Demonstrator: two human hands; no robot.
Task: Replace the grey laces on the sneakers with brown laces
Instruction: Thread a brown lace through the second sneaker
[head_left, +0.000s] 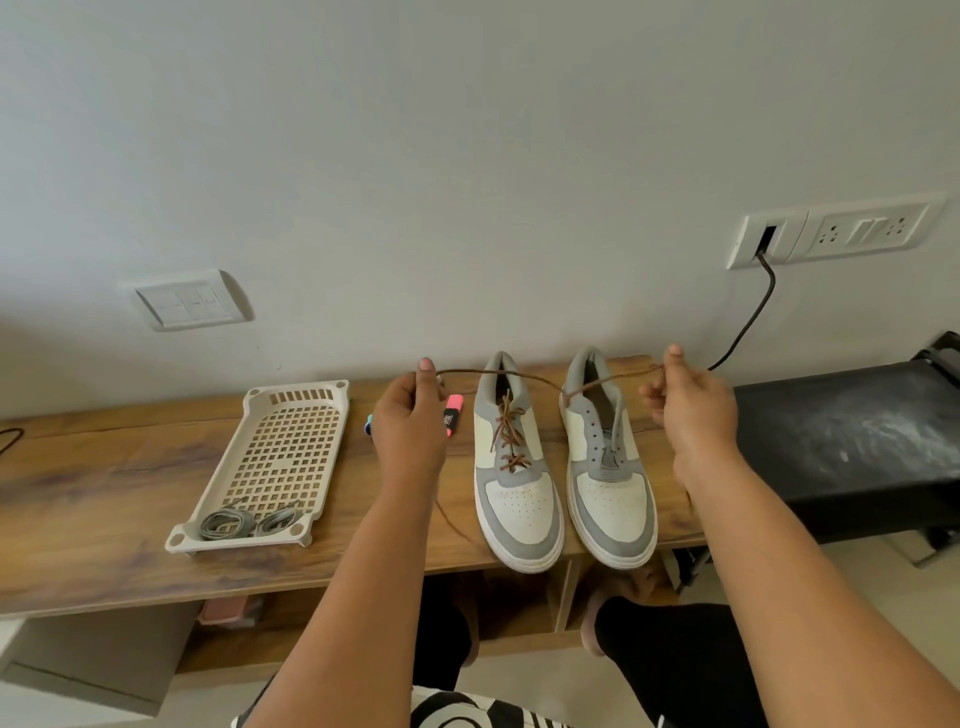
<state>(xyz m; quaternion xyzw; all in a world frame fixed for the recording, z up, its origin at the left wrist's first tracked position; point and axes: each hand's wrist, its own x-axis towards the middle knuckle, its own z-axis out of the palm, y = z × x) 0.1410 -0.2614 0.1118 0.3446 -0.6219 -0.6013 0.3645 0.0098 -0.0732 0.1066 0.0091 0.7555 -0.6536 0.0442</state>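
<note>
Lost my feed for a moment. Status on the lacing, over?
Left hand and right hand each pinch the brown lace, stretched above the sneakers. Left sneaker laced brown; right sneaker unlaced. Nothing in the way.

Blue-tipped marker (368, 427) mostly behind the left wrist; brown lace (519, 375) ends inside curled fingers.

A wooden surface (104, 467) runs along a pale wall (415, 156). A pink highlighter (453, 410) lies on it near the wall. At the far right stands a black stool (852, 441) with pale dusty marks on its top. On the wall, a white switch plate (189, 301) sits at the left and a white socket panel (836, 231) at the right, from which a black cable (753, 317) hangs down. Below the surface there are open shelves (519, 608).
</note>
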